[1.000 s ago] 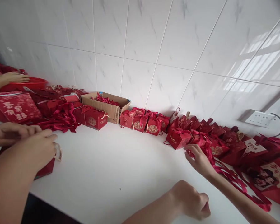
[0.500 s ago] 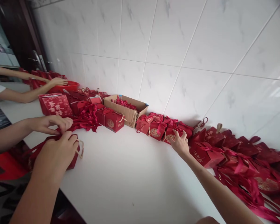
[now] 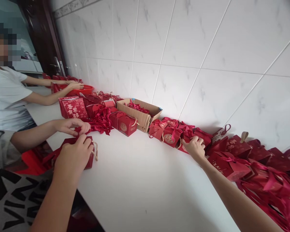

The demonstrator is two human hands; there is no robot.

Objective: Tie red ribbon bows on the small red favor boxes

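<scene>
My right hand (image 3: 195, 147) reaches in from the lower right, fingers bent over a red gift box (image 3: 184, 148) with a gold round emblem. It touches the box's upper part, and the fingers cover much of it. Left of that stands another red gift box (image 3: 170, 138) with a satin bow and a cord handle. On the other side is a larger box (image 3: 228, 166), tied with a pink-red ribbon. My left hand is out of view.
A person beside me works ribbon on a red box (image 3: 88, 162) with both hands (image 3: 73, 154). Behind are loose ribbons (image 3: 102, 120), an open cardboard carton (image 3: 135, 114) and a red basin (image 3: 88, 89). Another person in white reaches to the basin. Tiled wall (image 3: 174, 80) borders the table (image 3: 135, 180).
The view has turned left, so things sit farther right and the white-shirted person shows more. My right hand has shifted slightly right over the box. A bit of skin at the bottom edge is gone.
</scene>
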